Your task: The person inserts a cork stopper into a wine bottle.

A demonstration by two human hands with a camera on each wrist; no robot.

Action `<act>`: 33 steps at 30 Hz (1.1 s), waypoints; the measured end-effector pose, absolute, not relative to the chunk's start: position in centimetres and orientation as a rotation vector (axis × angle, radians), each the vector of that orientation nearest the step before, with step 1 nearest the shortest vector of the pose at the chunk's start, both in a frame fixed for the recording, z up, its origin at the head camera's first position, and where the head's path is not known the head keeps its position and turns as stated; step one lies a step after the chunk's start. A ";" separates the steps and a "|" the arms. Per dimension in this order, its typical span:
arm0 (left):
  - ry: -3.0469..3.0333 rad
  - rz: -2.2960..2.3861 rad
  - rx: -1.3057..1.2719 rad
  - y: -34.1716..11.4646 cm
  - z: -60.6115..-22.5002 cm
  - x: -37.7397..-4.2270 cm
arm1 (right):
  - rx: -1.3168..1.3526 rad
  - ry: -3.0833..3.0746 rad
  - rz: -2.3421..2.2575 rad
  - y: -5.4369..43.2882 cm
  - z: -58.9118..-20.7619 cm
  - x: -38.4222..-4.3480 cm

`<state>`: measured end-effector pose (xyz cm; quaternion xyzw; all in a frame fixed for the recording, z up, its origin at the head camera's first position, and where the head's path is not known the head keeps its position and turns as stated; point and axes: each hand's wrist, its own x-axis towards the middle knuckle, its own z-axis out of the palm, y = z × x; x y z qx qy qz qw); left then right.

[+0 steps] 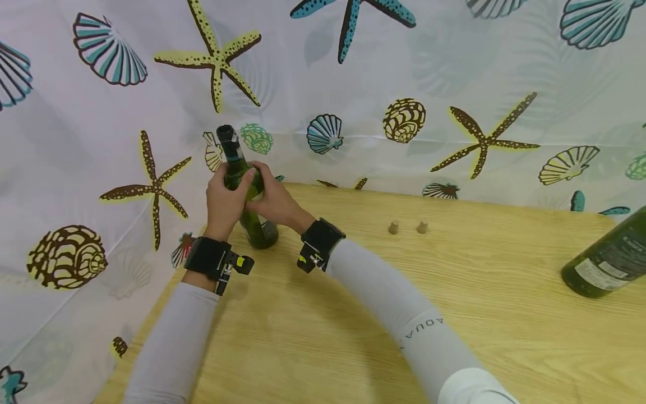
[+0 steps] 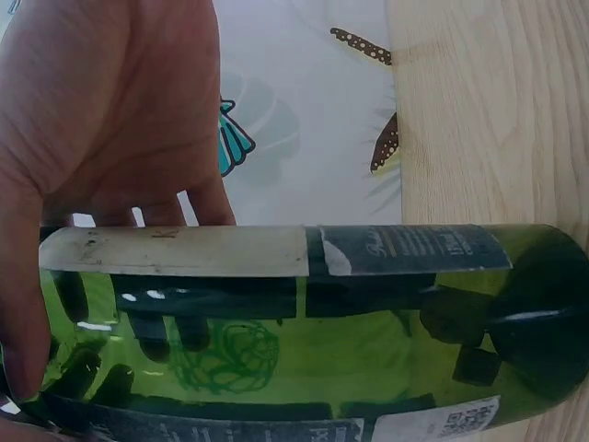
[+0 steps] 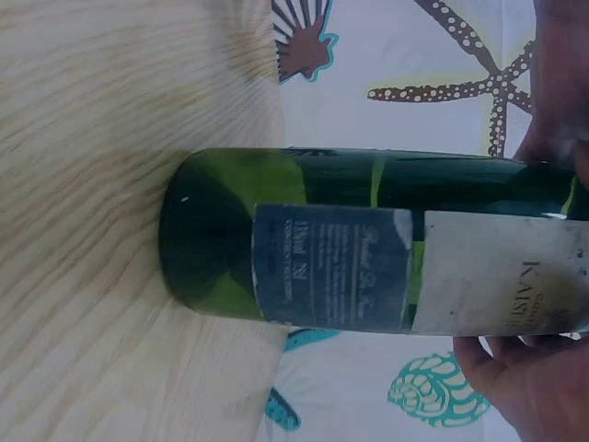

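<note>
A green glass wine bottle (image 1: pixel 260 227) is held near the back left of the wooden table, its dark neck up and leaning a little left. My left hand (image 1: pixel 225 203) grips its upper body from the left, and my right hand (image 1: pixel 276 200) wraps it from the right, thumbs toward me. Through the glass in the left wrist view, small dark shapes (image 2: pixel 456 315) show near the base; I cannot tell whether they are inside. A pale label and a dark label (image 3: pixel 333 267) face the right wrist camera. Whether the base touches the table is unclear.
Two small corks (image 1: pixel 394 226) stand apart on the table (image 1: pixel 323 325), right of my right hand. A second dark green wine bottle (image 1: pixel 608 261) is at the right edge, partly cut off. A curtain with shells and starfish (image 1: pixel 378 73) hangs behind the table and along its left.
</note>
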<state>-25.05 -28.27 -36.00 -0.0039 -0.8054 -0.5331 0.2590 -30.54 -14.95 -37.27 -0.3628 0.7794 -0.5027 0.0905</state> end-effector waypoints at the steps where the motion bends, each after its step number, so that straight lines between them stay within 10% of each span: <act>1: -2.192 -1.454 -0.016 -27.9 -36.1 -25.0 | -1.064 2.333 -1.494 -14.7 -37.4 -30.4; 33: -2.198 -1.803 -0.482 -12.7 -37.0 -26.4 | -0.745 2.738 -1.396 1.7 -36.5 -27.2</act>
